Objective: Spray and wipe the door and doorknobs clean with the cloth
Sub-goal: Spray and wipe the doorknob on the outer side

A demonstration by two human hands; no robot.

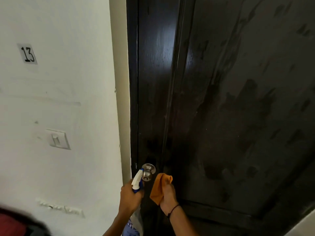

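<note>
Nearest, the left hand (129,195) gripped a spray bottle (137,181) with a white trigger head and blue collar, its nozzle almost touching the doorknob (148,171). Just beside it, the right hand (167,195) was curled round a bunched orange cloth (160,187), soft and folded, whose upper corner rose just right of the knob; a thin dark band (173,210) circled that wrist. The knob was round brushed metal with a dull sheen, standing out from a circular plate near the left edge of the door (230,108). The door itself was very dark, glossy wood with a raised vertical moulding, and its broad right panel was mottled with darker blotches and streaks, while the narrow strip above the knob carried a bright glare. Farther left, the wall (76,82) was matte off-white plaster bearing a rectangular light switch (58,139) and, higher up, a small label reading 13 (27,54).
</note>
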